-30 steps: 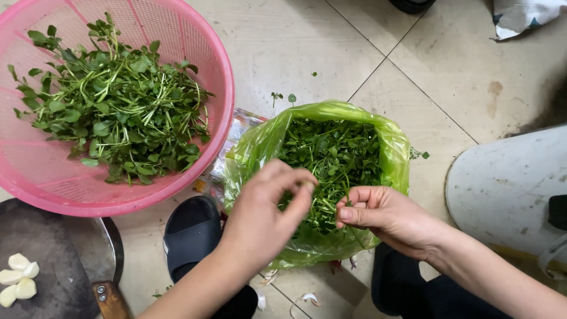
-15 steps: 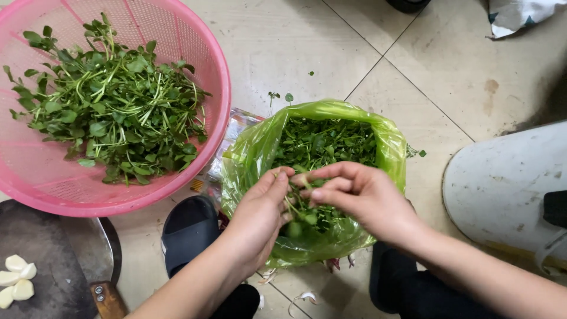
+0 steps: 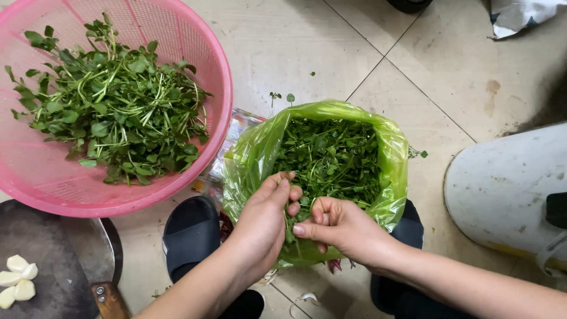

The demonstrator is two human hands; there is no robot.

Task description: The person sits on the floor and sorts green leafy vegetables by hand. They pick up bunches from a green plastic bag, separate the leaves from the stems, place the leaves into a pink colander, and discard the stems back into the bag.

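At the bottom centre of the frame, the left hand (image 3: 264,221) and the right hand (image 3: 339,227) meet at the near rim of a green plastic bag (image 3: 393,153). The left hand's fingers are curled narrow, thumb against fingertips, pinching a small sprig of greens; the stem itself is mostly hidden between the two hands. The right hand's fingers are also drawn in close, the thumb and forefinger pointing left and touching the same sprig just beside the left thumb. Both forearms come in from the lower edge of the frame.

Under the hands, two black slippers (image 3: 190,236) rest on the tiled floor (image 3: 331,47), one on each side of the bag's lower end. At the lower left lies a dark chopping board (image 3: 53,254) with peeled garlic cloves (image 3: 16,280) on it and a knife with a wooden handle (image 3: 109,298) at its right edge.

The bag stands open in the middle of the frame, filled with loose leafy greens (image 3: 331,156). A few stray leaves lie on the tiles just above it.

At the upper left sits a pink plastic colander (image 3: 195,35) holding a pile of greens with long stems (image 3: 112,112); it stands just beside the bag. At the right edge is a white rounded object (image 3: 502,189); what it is cannot be told.
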